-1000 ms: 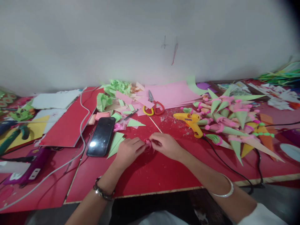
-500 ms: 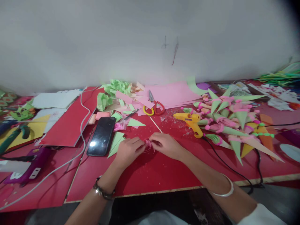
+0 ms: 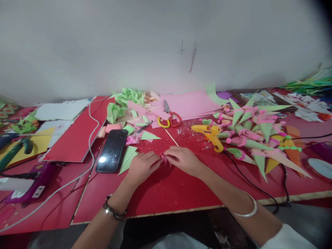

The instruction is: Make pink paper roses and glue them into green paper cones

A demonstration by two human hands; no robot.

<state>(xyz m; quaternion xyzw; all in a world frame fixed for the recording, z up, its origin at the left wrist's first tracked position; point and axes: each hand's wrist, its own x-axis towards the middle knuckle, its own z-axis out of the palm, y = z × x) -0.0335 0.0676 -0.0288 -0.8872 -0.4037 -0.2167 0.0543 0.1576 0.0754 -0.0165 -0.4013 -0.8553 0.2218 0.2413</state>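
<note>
The red bench (image 3: 166, 197) fills the lower half of what we see. At one o'clock from the hands, near the wall, we find flat pink sheets (image 3: 192, 102). At two to three o'clock lies a heap of paper cones (image 3: 256, 135) in green, pink and orange. At eleven o'clock we see crumpled green paper (image 3: 124, 98) among pink scraps.

The left hand (image 3: 141, 167) and the right hand (image 3: 183, 159) meet at the middle of the bench, low over its surface. A dark bracelet (image 3: 112, 211) sits on the left wrist and a silver bangle (image 3: 247, 209) on the right forearm.

A black phone (image 3: 112, 150) lies face up at nine to ten o'clock from the hands, just beside two green triangles (image 3: 128, 157) that lie between it and the left hand. A yellow glue gun (image 3: 211, 135) rests at two o'clock, near the cone heap. Its black cord (image 3: 249, 181) runs toward four o'clock and over the bench edge. Scissors (image 3: 169, 117) with one yellow and one red handle lie at twelve o'clock on the pink scraps. A thin wooden stick (image 3: 172, 137) lies between them and the right hand.

Smallest is the pink paper piece (image 3: 164, 159), which sits between the two hands. The grip of each hand is pinched on it, the left from nine o'clock and the right from three o'clock. We cannot tell its exact shape.
</note>
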